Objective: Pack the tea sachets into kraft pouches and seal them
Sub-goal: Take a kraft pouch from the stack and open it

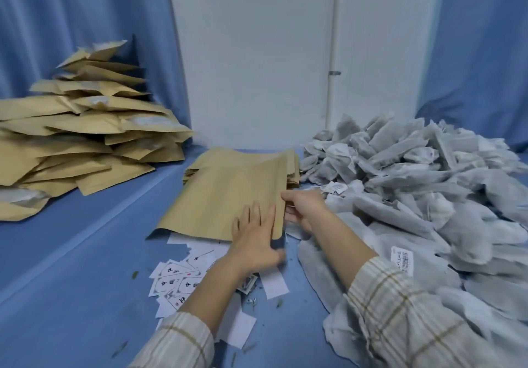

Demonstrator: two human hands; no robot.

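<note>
A flat kraft pouch [223, 193] lies on top of a stack of empty pouches [293, 167] in the middle of the blue table. My left hand [255, 236] presses flat on the pouch's near right corner, fingers straight. My right hand [304, 206] pinches the pouch's right edge, thumb on top and fingers underneath. A large heap of grey-white tea sachets [414, 190] fills the right side, right beside my right arm. Filled kraft pouches [83, 133] are piled at the left.
Small white labels with black print [177, 279] and blank paper slips [274, 282] are scattered under my left forearm. Blue curtains hang behind both piles, with a white wall panel [251, 67] between them. A few green leaf bits lie on the blue tablecloth [71, 282].
</note>
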